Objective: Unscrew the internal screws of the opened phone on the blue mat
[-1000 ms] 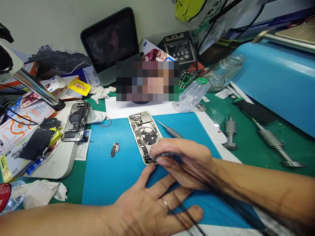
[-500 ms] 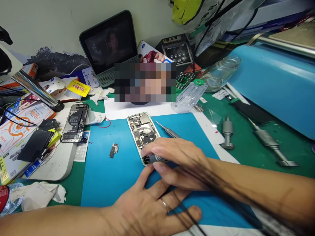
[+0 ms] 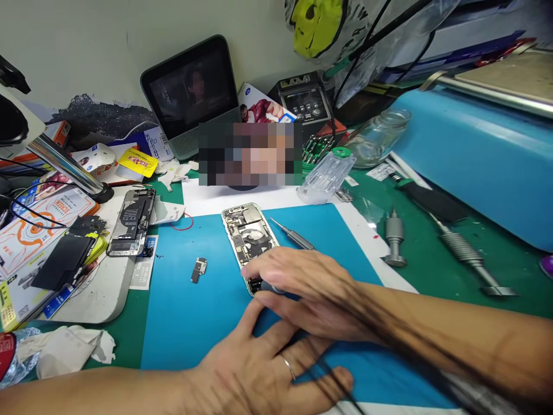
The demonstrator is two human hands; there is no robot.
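Observation:
An opened phone (image 3: 248, 237) with its boards bare lies on a blue mat (image 3: 194, 311). My right hand (image 3: 311, 288) is closed round a small dark-handled tool (image 3: 268, 286), whose tip rests at the phone's near end. My left hand (image 3: 263, 369) lies flat on the mat just in front of the phone, fingers spread, a ring on one finger, index finger reaching toward the phone's near corner. A small loose part (image 3: 198, 269) lies on the mat left of the phone. A thin screwdriver (image 3: 292, 234) lies right of the phone.
A second opened phone (image 3: 131, 222) rests on a white board at left, beside black parts (image 3: 69, 256) and printed boxes. A small screen (image 3: 192, 95) stands at the back. A clear screwdriver case (image 3: 326, 173), a glass jar (image 3: 380, 135), metal tools (image 3: 394, 236) and a blue machine (image 3: 479, 150) lie right.
My right hand has slid a little left along the phone's near end with the tool. The camera has tilted slightly, so everything sits lower in view. My left hand stays flat.

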